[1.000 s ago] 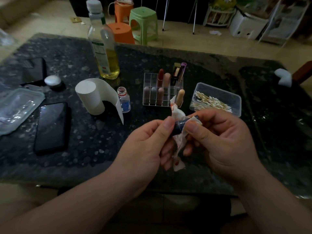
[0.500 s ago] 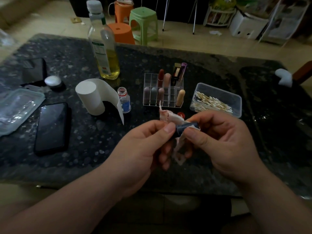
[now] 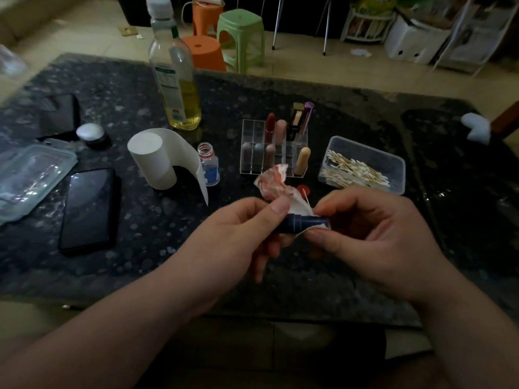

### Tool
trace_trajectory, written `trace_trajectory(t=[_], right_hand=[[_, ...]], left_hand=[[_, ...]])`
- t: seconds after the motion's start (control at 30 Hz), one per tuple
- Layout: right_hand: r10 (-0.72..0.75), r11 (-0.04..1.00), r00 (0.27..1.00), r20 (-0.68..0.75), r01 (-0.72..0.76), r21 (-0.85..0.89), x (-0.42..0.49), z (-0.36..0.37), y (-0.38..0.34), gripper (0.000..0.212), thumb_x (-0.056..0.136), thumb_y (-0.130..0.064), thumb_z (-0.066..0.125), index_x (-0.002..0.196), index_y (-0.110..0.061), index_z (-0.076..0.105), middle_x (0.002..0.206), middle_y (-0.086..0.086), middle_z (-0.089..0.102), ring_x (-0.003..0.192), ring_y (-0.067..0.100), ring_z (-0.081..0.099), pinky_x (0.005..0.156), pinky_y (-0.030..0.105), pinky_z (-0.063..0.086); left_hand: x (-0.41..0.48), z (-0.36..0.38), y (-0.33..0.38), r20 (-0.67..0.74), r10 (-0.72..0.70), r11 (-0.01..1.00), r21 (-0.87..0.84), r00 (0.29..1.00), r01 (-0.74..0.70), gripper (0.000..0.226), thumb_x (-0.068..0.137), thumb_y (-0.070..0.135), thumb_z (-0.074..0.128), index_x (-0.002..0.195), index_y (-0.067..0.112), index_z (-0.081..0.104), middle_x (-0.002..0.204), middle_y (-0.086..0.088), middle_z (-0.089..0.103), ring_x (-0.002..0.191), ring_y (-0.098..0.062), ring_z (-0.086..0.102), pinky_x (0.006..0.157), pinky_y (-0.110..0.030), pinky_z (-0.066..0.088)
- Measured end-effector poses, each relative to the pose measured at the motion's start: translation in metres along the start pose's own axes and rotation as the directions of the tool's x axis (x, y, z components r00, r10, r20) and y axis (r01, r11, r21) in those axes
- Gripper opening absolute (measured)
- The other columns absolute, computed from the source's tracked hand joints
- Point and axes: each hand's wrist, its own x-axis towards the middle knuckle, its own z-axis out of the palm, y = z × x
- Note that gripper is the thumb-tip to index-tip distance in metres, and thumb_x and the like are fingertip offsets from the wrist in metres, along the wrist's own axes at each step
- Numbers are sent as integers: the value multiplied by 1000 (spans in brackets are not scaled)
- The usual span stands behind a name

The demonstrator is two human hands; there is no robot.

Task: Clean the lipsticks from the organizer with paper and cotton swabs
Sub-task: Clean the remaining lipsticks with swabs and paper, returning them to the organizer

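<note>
A dark blue lipstick tube [image 3: 302,223] lies level between both hands above the table's near half. My left hand [image 3: 238,237] pinches its left end with thumb and fingers. My right hand [image 3: 373,234] grips its right end through a crumpled, red-stained piece of paper [image 3: 276,183] that sticks up behind the tube. The clear organizer [image 3: 273,148] stands behind, holding several lipsticks. A clear box of cotton swabs [image 3: 362,167] sits to its right, and a paper roll [image 3: 153,161] to its left.
A tall oil bottle [image 3: 175,77], a small blue-labelled bottle [image 3: 209,164], a black phone [image 3: 88,209], a plastic lid [image 3: 28,178] and a small round jar [image 3: 91,134] stand on the dark stone table [image 3: 140,248]. A red cap [image 3: 302,190] lies near the organizer. Stools stand beyond the table.
The tube has turned from tilted to level between my hands. The stained paper has swung from hanging below the tube to sticking up behind it.
</note>
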Motion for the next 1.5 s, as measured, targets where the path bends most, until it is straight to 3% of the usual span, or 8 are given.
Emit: trace_trajectory(t=[0.13, 0.5, 0.67, 0.8, 0.93, 1.13, 1.3, 1.5], right_hand=[[14, 999, 1000, -21, -14, 42, 1, -2, -1, 21, 73, -16, 79, 90, -27, 72, 86, 6, 74, 64, 21, 73, 58, 31, 59], [117, 974, 993, 6, -116, 196, 6, -3, 9, 16, 73, -14, 80, 82, -26, 74, 85, 3, 75, 79, 17, 74, 70, 26, 59], [255, 696, 964, 76, -237, 678, 16, -8, 24, 37, 49, -9, 80, 80, -2, 61, 84, 15, 66, 81, 29, 66, 75, 37, 56], [397, 554, 876, 273, -466, 690, 21, 6, 27, 95, 39, -19, 81, 118, 20, 45, 112, 28, 52, 106, 43, 49, 105, 63, 39], [395, 487, 838, 376, -539, 688, 22, 19, 29, 62, 40, -15, 75, 98, 0, 59, 97, 20, 62, 93, 38, 60, 87, 50, 52], [494, 525, 793, 358, -599, 604, 22, 35, 22, 25, 53, -3, 48, 78, -4, 55, 71, 9, 53, 55, 15, 52, 52, 26, 47], [596, 554, 718, 359, -692, 464, 18, 58, 29, 22, 75, 6, 51, 92, -5, 60, 89, 20, 64, 79, 31, 64, 65, 39, 55], [699, 711, 666, 261, -686, -153, 21, 61, 37, 17, 90, -11, 68, 103, -21, 60, 90, 8, 71, 68, 18, 70, 63, 35, 61]], left_hand=[[1, -5, -2, -1, 114, 993, 19, 994, -114, 25, 77, 45, 65, 91, 26, 74, 67, 2, 64, 58, -14, 56, 55, -27, 49], [4, -8, 0, -12, -150, 970, -193, 989, 145, 48, 87, 60, 57, 73, 15, 61, 57, -3, 44, 54, -20, 43, 55, -32, 42], [11, -19, 12, -268, 30, 872, -465, 963, -157, 37, 101, 45, 49, 95, 10, 61, 65, -4, 53, 57, -17, 53, 75, -41, 49], [10, -16, 18, -276, 120, 887, -402, 954, -228, 44, 97, 47, 44, 90, 7, 61, 60, -10, 60, 71, -28, 71, 96, -50, 49], [6, -16, 18, -102, 90, 935, -333, 991, -119, 47, 90, 51, 44, 85, 12, 70, 60, -15, 63, 82, -34, 74, 94, -51, 46], [0, -23, 15, 45, 15, 956, -292, 999, -2, 47, 87, 53, 45, 64, 26, 76, 63, -14, 64, 73, -28, 70, 75, -38, 49], [-8, -33, 2, 12, -67, 963, -262, 998, 68, 50, 85, 50, 51, 73, 7, 74, 74, -22, 69, 71, -27, 69, 69, -37, 55], [-2, -50, -9, -225, -127, 974, 157, 966, 165, 52, 86, 58, 52, 82, 11, 73, 81, -10, 76, 64, -16, 64, 65, -30, 49]])
